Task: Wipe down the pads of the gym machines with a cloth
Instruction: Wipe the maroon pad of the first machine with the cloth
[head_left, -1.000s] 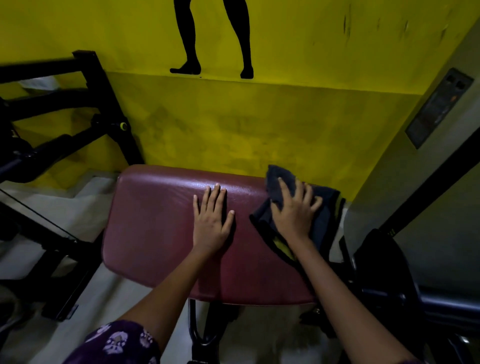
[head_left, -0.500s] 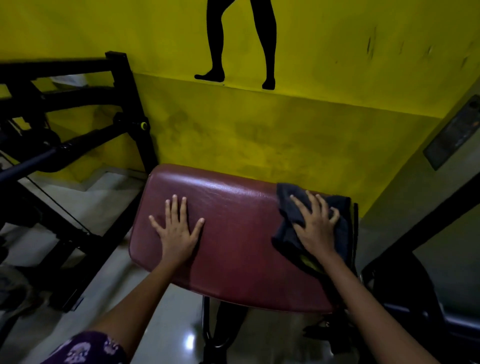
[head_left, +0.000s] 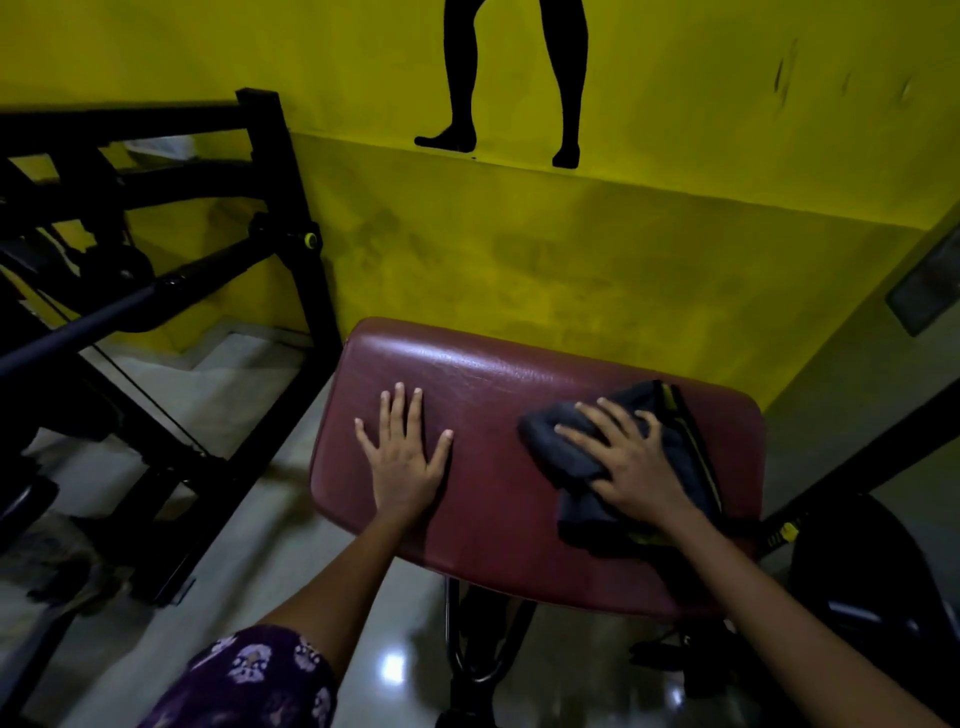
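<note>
A maroon leather pad (head_left: 493, 395) of a gym machine fills the middle of the head view, on a black post. My left hand (head_left: 405, 457) lies flat on the pad's left half with straight, spread fingers. On the right half, my right hand (head_left: 631, 457) presses a dark blue cloth (head_left: 571, 457) with a yellow edge against the pad, fingers spread over it. Part of the cloth is hidden under my palm.
A yellow wall (head_left: 519, 249) with a black silhouette of legs stands right behind the pad. A black machine frame (head_left: 291, 218) with bars rises at the left. Dark equipment (head_left: 857, 597) sits at the lower right. The floor (head_left: 208, 415) is pale and glossy.
My right hand has slid the cloth leftward from the pad's right edge onto its surface. My left hand stays flat on the left half. The view has shifted to the left.
</note>
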